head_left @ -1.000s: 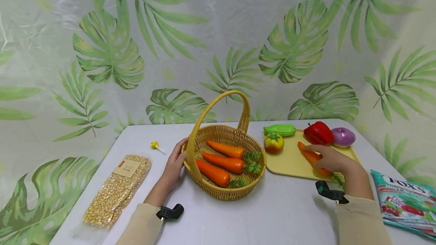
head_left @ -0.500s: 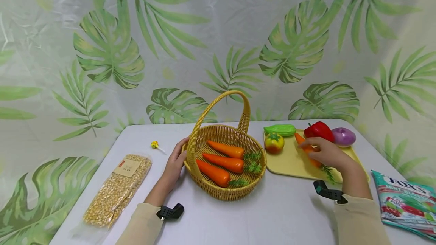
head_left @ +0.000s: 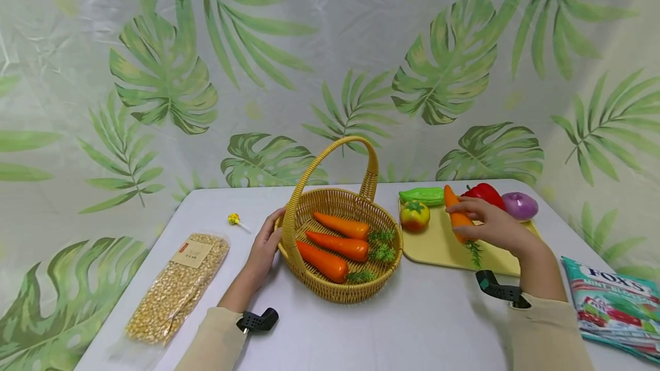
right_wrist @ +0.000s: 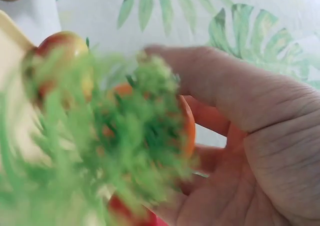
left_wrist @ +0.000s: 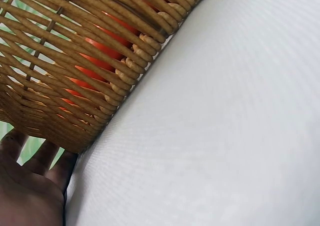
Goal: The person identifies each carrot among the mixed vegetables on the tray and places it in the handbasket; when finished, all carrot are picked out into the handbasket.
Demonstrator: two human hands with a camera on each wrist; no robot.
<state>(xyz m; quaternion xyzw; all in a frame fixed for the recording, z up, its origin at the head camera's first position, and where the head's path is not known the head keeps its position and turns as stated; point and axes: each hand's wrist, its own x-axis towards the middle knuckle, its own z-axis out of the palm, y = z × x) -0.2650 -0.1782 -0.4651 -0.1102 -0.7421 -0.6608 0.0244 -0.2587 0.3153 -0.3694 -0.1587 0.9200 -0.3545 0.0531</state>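
Observation:
My right hand point(head_left: 492, 223) pinches an orange carrot point(head_left: 456, 215) between thumb and fingers above the yellow tray point(head_left: 430, 252), its tip pointing away and its green top hanging toward me. In the right wrist view the blurred green top point(right_wrist: 135, 116) covers much of the carrot. My left hand point(head_left: 265, 245) rests against the left side of a wicker basket point(head_left: 330, 293); in the left wrist view its fingers point(left_wrist: 42, 158) reach along the woven wall. Several carrots point(head_left: 337, 245) lie in the basket with their green tops to the right.
On or by the tray are a tomato point(head_left: 415, 216), a green bumpy vegetable point(head_left: 423, 196), a red bell pepper point(head_left: 484, 193) and a purple onion point(head_left: 520, 206). A corn kernel bag point(head_left: 177, 288) and lollipop point(head_left: 234, 220) lie left; a candy bag point(head_left: 613, 308) lies right.
My right hand has raised the carrot off the tray and moved it a little left and away, turning it more upright in the head view. The left hand and basket have stayed put.

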